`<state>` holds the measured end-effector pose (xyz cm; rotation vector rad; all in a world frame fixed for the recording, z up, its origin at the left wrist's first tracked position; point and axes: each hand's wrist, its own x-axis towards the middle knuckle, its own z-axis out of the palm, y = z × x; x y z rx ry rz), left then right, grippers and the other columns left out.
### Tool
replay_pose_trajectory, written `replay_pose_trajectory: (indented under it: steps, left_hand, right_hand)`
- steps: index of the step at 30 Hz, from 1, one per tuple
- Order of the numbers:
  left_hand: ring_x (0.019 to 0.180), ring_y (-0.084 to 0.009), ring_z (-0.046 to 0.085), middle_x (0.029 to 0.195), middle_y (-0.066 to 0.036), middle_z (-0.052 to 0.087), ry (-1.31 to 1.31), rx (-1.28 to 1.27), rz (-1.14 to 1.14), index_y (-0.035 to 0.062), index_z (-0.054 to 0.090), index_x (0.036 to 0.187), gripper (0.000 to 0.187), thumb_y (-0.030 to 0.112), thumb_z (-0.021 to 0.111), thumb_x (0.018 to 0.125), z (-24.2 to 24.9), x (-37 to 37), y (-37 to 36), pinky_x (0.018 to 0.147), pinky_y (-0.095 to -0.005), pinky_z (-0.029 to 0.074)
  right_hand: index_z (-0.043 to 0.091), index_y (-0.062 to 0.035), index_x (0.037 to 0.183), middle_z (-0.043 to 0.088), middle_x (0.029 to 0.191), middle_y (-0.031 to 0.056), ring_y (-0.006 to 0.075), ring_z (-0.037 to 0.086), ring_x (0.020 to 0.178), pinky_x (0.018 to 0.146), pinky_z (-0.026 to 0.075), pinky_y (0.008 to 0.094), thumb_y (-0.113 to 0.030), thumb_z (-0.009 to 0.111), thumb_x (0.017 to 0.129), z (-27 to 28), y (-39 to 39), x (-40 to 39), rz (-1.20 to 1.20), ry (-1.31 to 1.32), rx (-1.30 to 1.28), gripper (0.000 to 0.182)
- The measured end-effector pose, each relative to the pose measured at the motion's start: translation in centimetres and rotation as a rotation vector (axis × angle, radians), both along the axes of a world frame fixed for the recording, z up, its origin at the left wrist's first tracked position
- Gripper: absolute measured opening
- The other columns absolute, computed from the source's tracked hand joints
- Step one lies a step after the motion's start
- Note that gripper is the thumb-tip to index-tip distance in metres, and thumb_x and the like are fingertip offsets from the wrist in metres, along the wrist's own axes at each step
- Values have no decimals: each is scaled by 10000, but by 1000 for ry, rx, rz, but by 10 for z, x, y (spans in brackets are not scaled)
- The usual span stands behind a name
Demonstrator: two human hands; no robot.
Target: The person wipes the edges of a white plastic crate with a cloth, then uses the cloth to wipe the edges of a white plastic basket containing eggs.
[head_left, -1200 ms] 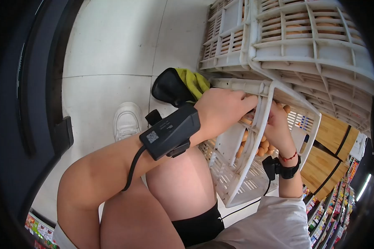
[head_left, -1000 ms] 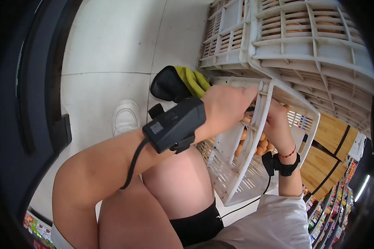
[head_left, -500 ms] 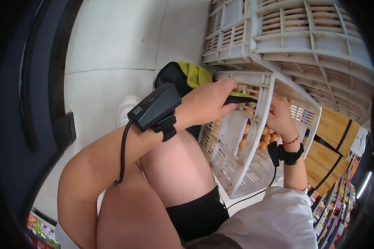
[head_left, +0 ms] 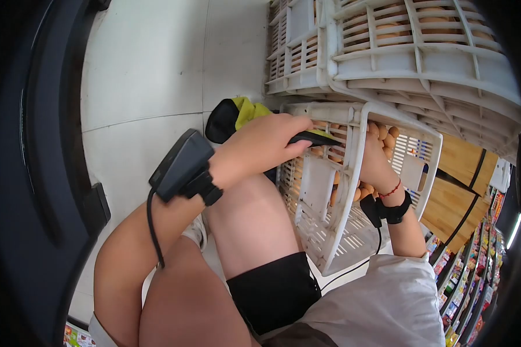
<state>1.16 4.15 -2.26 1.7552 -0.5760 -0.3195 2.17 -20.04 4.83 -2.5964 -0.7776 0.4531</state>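
Note:
My left hand (head_left: 272,136) is closed on the edge of a black and yellow-green fabric bag (head_left: 220,120). The gripped flap sticks out past my thumb, overlapping the side of a white plastic crate (head_left: 362,139). The rest of the bag bunches behind that hand, outside the crate. Inside the crate, my right hand (head_left: 376,168) reaches down among brown eggs (head_left: 388,137). Its fingers are hidden behind the crate's rim and slatted wall, so I cannot tell what they hold. More eggs show through the slats and below the right wrist.
Larger white crates (head_left: 399,63) with eggs stand just beyond, close against this crate. A wooden panel (head_left: 457,185) and packed store shelves (head_left: 474,277) lie to the right. Pale floor tiles (head_left: 145,75) and a dark fixture (head_left: 46,173) are on the left. A cable hangs from each wrist device.
My left hand has shifted slightly left and down with the bag flap. The right hand has moved lower in the crate, its fingers now hidden. The whole view has shifted a little.

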Motion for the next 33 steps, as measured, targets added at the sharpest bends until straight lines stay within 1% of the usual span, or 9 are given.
replay_pose_trajectory:
  steps: [5,10,12,19,21,24,27,29,33]
  left_hand:
    - [869,-361,598,936,-177,630,36,1,-63,23,576,1080,287,219,622,875,-4,5,3,745,-404,468]
    - [894,-367,595,970,-163,624,-155,1,-66,17,565,1054,271,195,633,861,3,13,-16,764,-412,478]
    - [900,-367,596,969,-161,624,-142,16,-74,15,561,1050,268,195,629,863,8,15,-23,765,-416,479]
    - [883,-374,595,919,-167,618,13,13,-76,40,546,1039,259,225,620,874,-1,8,-3,744,-436,478]
    - [878,-376,594,907,-167,616,17,-16,-48,47,545,1039,253,224,620,875,-2,7,-1,742,-439,477]
    - [876,-378,595,914,-167,614,67,-10,-59,38,542,1038,257,212,623,867,-2,6,-4,743,-445,476]
    - [871,-379,596,918,-171,609,-98,-47,-9,27,531,1023,256,196,625,856,-3,9,-24,739,-448,477]
    - [869,-378,595,910,-176,601,-52,-18,4,18,516,1008,264,192,630,844,5,9,-33,737,-454,475]
    - [869,-381,590,903,-167,599,73,17,-78,45,510,1004,228,178,615,852,4,6,-15,725,-465,468]
  right_hand:
    - [610,7,898,582,791,212,397,552,722,624,447,429,-132,624,742,-10,-10,-4,-55,55,22,209]
    - [613,0,903,582,755,190,372,561,691,605,447,412,-116,602,756,9,-17,-4,-145,188,-50,188]
    - [614,-4,903,586,744,186,361,573,675,597,452,401,-109,589,771,7,-23,-2,-235,279,16,170]
    - [608,5,845,598,762,180,377,562,681,597,462,399,-141,657,741,-12,-11,2,-10,134,68,185]
    - [601,8,827,604,772,176,377,562,690,596,464,396,-153,687,718,-18,-19,-2,-64,200,75,213]
    - [618,3,840,606,773,171,370,577,707,620,473,393,-132,678,724,-8,-16,-4,-12,93,19,188]
    - [638,-4,858,615,788,172,363,593,729,649,480,393,-89,655,729,3,-22,-7,-144,105,-18,156]
    - [647,1,880,623,788,171,362,603,731,669,483,394,-58,630,737,0,-32,-8,-167,115,-5,156]
    - [641,7,866,623,748,175,381,596,722,664,480,408,-123,657,716,8,-9,2,-133,168,-98,200]
